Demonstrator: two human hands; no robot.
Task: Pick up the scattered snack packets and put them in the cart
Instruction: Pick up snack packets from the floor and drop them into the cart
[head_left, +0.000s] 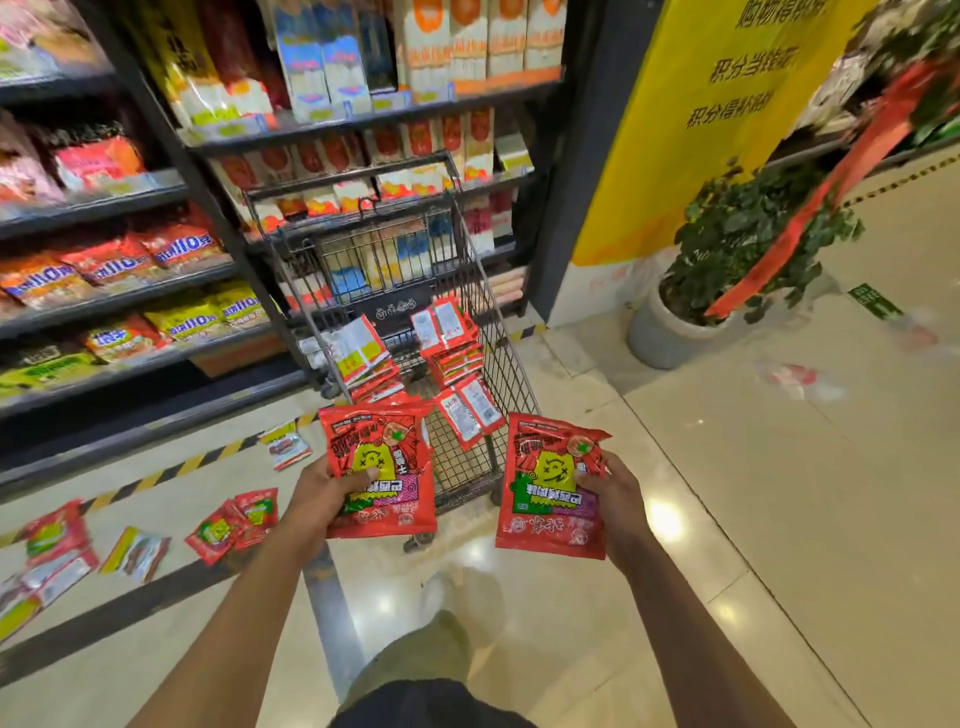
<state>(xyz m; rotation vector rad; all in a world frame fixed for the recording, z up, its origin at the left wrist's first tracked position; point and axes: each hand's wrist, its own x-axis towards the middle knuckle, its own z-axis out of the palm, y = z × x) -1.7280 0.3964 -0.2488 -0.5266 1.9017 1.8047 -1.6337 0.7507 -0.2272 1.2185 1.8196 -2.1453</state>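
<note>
I log left hand (332, 486) pinching red snack packet (387, 499), thumb on front face, over near end of cart (511, 374). Right hand (605, 493) pinching second red packet (545, 519) at right edge, just right of cart. Stacked packets (452, 338) inside cart. Scattered packets (234, 519) on floor (727, 519), left, below shelves (104, 306).

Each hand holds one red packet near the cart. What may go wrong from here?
The right hand pinches its packet by one edge; it might slip before reaching the cart. The stacks in the cart lean, so a tossed packet might topple them. Loose packets lie on the floor at the left; a step there might crush one.
</note>
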